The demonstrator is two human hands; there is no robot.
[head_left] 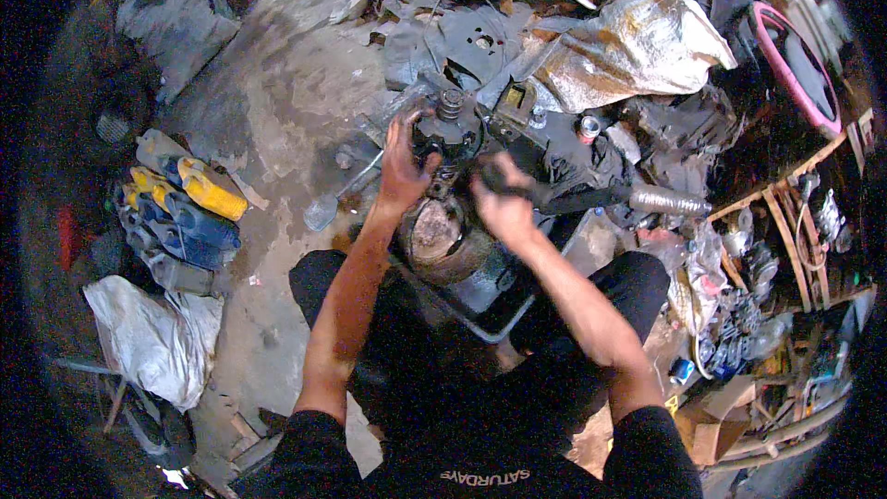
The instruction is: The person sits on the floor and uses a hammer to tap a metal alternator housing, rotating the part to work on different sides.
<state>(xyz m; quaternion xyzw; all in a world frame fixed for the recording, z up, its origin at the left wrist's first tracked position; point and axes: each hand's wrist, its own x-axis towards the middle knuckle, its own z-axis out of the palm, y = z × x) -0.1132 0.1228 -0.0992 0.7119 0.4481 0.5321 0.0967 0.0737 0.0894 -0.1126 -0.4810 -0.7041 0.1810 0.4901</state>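
My left hand (407, 162) grips the side of a dark, greasy mechanical part (449, 125) with a threaded top, standing at the centre. My right hand (504, 199) is closed on a dark object (499, 176) just right of that part; it is blurred and I cannot make out what it is. Below both hands lies a rounded, stained metal body (436, 233) in a grey metal tray (499, 333) between my knees. A dark bar with a ribbed silver end (670, 201) reaches out to the right of my right hand.
Yellow and blue containers (212, 189) and a white sack (152, 337) lie at left. Dirty sheeting (624, 46) and a drink can (589, 129) are ahead. A pink-rimmed oval object (822, 106), wooden slats (781, 245), a cardboard box (716, 420) and piled scrap are at right.
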